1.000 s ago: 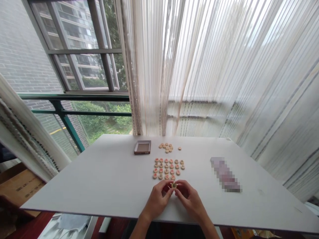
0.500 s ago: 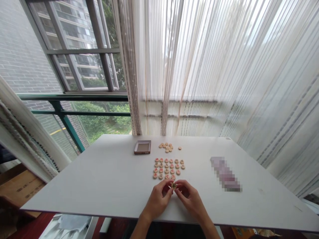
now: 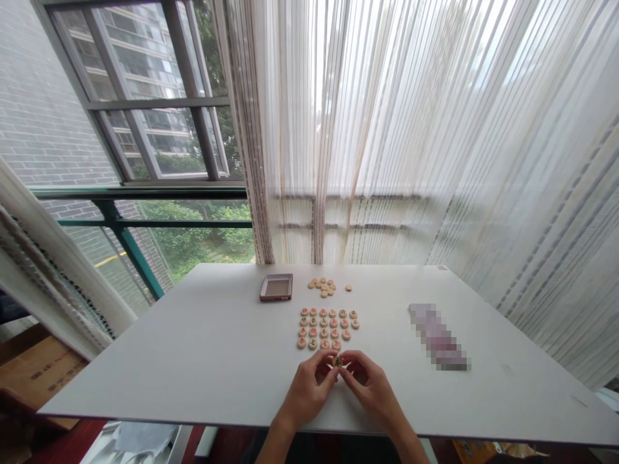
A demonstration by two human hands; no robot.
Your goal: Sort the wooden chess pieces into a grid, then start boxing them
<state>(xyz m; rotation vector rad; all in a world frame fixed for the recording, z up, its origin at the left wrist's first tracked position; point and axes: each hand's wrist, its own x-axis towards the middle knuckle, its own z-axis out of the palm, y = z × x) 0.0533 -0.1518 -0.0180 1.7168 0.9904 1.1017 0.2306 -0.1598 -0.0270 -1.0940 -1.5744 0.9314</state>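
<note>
- Head view: left hand (image 3: 308, 386) and right hand (image 3: 367, 386) meet above the near part of the white bench (image 3: 207, 361).
- Grip, both hands: closed at the fingertips on one round game piece (image 3: 337, 362), held between them; its face with a dark character is turned toward the camera.
- Piece position: just near of the arranged pieces (image 3: 324, 323), close to the near row.
- Arrangement: four rows of round pieces, character side up, some marked red and some dark. From far to near, the rows contain six, six, five and four pieces.
- Far side: a cluster of plain-faced pieces (image 3: 324, 287) lies beyond the rows; a single piece (image 3: 349, 288) lies apart, to its right.
- Far left of the rows: a shallow rectangular tray (image 3: 278, 287) rests on the bench.
- Right side: a pixelated item (image 3: 439, 336) lies well apart from the right hand; its details cannot be identified.
- Background: a striped sheer curtain (image 3: 396, 129) hangs beyond the far edge; a framed window (image 3: 162, 138) stands at left.
</note>
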